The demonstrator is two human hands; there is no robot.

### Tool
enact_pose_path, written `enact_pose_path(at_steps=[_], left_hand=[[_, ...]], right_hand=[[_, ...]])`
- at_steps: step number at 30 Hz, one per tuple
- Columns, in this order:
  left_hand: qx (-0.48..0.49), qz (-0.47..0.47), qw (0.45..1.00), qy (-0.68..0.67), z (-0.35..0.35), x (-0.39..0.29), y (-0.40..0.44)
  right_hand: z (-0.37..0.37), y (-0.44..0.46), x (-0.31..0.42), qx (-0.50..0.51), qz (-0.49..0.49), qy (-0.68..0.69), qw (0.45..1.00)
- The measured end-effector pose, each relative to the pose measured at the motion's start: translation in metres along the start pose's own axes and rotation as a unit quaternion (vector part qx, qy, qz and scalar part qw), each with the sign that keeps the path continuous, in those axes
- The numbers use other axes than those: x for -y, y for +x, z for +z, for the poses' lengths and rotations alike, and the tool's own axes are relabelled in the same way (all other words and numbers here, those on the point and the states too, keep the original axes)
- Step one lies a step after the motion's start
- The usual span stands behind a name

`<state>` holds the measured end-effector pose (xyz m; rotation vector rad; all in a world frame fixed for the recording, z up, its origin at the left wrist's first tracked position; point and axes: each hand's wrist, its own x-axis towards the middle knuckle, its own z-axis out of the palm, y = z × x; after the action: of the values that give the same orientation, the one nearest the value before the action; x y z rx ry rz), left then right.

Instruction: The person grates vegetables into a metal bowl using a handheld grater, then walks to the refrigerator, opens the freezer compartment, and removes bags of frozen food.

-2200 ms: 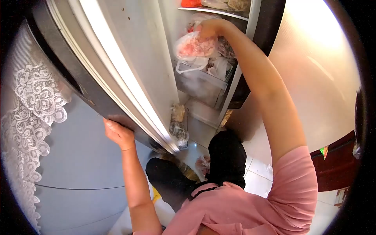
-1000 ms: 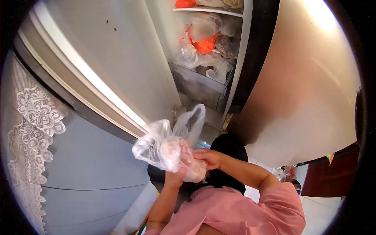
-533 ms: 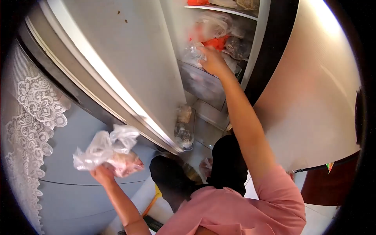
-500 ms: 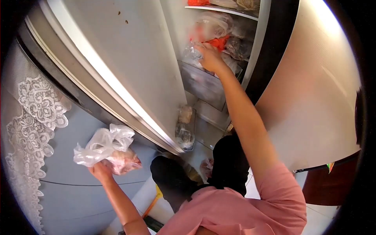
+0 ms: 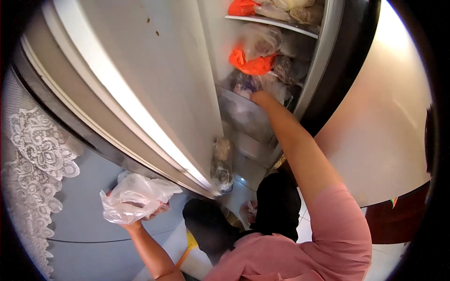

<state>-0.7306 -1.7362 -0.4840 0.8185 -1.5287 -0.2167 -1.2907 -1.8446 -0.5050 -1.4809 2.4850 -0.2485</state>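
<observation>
My left hand (image 5: 131, 225) is closed on a translucent plastic bag (image 5: 138, 196) of pinkish meat, held out beside the open freezer door. The bag's loose folds cover most of the fingers. My right hand (image 5: 261, 99) reaches over the front of a clear freezer drawer (image 5: 241, 110), down among bagged items. Its fingers are hidden in there. Just above lie an orange-red bag (image 5: 253, 63), a clear bag (image 5: 262, 40) with something inside, and a dark bagged lump (image 5: 283, 69).
The freezer door (image 5: 154, 79) stands open at left, with bagged items in its lower rack (image 5: 222, 164). Overhead, a shelf (image 5: 272, 24) holds several bags. A curved, glossy panel (image 5: 375, 122) is at right. Lace cloth (image 5: 44, 145) hangs at left.
My right hand has moved down from near the orange-red bag into the drawer. My left hand and its bag have shifted slightly right and down in view, and the folds now cover more of the meat.
</observation>
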Motion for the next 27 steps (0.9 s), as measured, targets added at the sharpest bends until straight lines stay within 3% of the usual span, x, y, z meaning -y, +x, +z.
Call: enact_pose_path(at_steps=[2,4,5,7,8,10,11,13,14,16,17,19,20,24,25,27], left_hand=[[0.003,0.011,1.000,-0.004,0.004,-0.003,0.003],[-0.018,-0.003,0.998,-0.058,0.007,-0.005,0.002],[-0.018,-0.004,0.998,-0.058,0.008,-0.005,0.002],[-0.029,-0.038,0.997,-0.061,0.007,-0.006,0.001],[-0.025,-0.041,0.997,-0.060,0.007,-0.007,0.000],[-0.047,-0.065,0.995,-0.053,0.007,-0.009,0.003],[-0.046,-0.064,0.995,-0.054,0.008,-0.010,0.004],[-0.066,-0.134,0.975,-0.163,0.010,-0.014,0.006],[-0.067,-0.132,0.975,-0.165,0.013,-0.016,0.007],[-0.041,-0.110,0.984,-0.130,0.011,-0.020,0.010],[-0.043,-0.107,0.985,-0.130,0.009,-0.022,0.012],[-0.015,-0.094,0.990,-0.105,0.011,-0.021,0.013],[-0.018,-0.095,0.990,-0.104,0.012,-0.018,0.013],[-0.058,-0.114,0.985,-0.115,0.008,-0.011,0.010],[-0.072,-0.110,0.984,-0.120,0.007,-0.007,0.008],[-0.134,-0.132,0.974,-0.127,0.014,-0.016,0.010]], right_hand=[[-0.014,-0.006,0.003,0.039,-0.008,-0.027,0.999],[-0.026,-0.010,0.002,0.187,0.025,0.005,0.982],[-0.020,0.004,-0.005,0.187,0.025,0.004,0.982],[0.002,0.033,-0.029,-0.012,-0.172,-0.216,0.961],[-0.008,0.022,-0.022,-0.008,-0.170,-0.215,0.962],[-0.049,-0.010,0.016,-0.142,-0.090,-0.025,0.985],[-0.037,-0.002,0.018,-0.143,-0.088,-0.024,0.985],[-0.013,0.007,0.017,-0.010,-0.150,0.046,0.987],[-0.014,0.009,0.009,-0.013,-0.151,0.046,0.987],[-0.014,0.002,-0.010,0.091,-0.029,0.346,0.933],[-0.015,-0.009,-0.010,0.089,-0.033,0.347,0.933],[-0.028,-0.031,-0.009,0.031,-0.142,0.108,0.983],[-0.036,-0.034,-0.008,0.031,-0.145,0.106,0.983],[-0.012,-0.059,0.002,-0.331,-0.185,0.164,0.911],[-0.011,-0.093,0.009,-0.303,-0.176,0.165,0.922],[-0.006,-0.177,0.037,-0.182,-0.109,0.456,0.864]])
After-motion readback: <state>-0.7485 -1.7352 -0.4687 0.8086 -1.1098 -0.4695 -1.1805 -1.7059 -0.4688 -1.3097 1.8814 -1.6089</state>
